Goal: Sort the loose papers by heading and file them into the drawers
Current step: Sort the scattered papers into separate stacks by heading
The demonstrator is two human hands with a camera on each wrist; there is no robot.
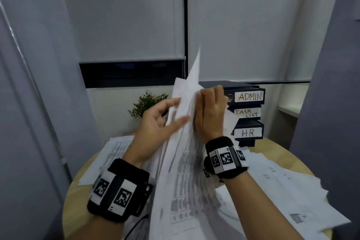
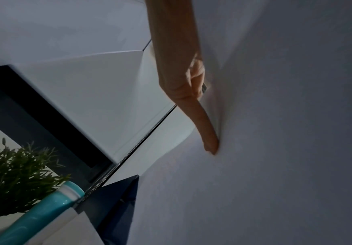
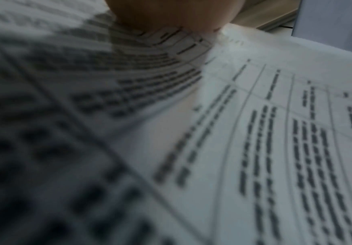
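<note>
I hold a thick stack of printed papers upright on its edge over the round wooden table. My right hand grips the stack's top edge with curled fingers. The left hand lies with straight fingers and thumb against the stack's left face; a straight finger presses the blank sheet. Blurred table-printed pages fill the right wrist view under part of my hand. Behind the hands stand stacked dark file boxes labelled ADMIN, TASK LIST and HR.
Loose sheets lie spread on the table at the right, some marked HR by hand, and at the left. A small green plant in a teal pot stands at the back left. Blinds and grey walls close the space in.
</note>
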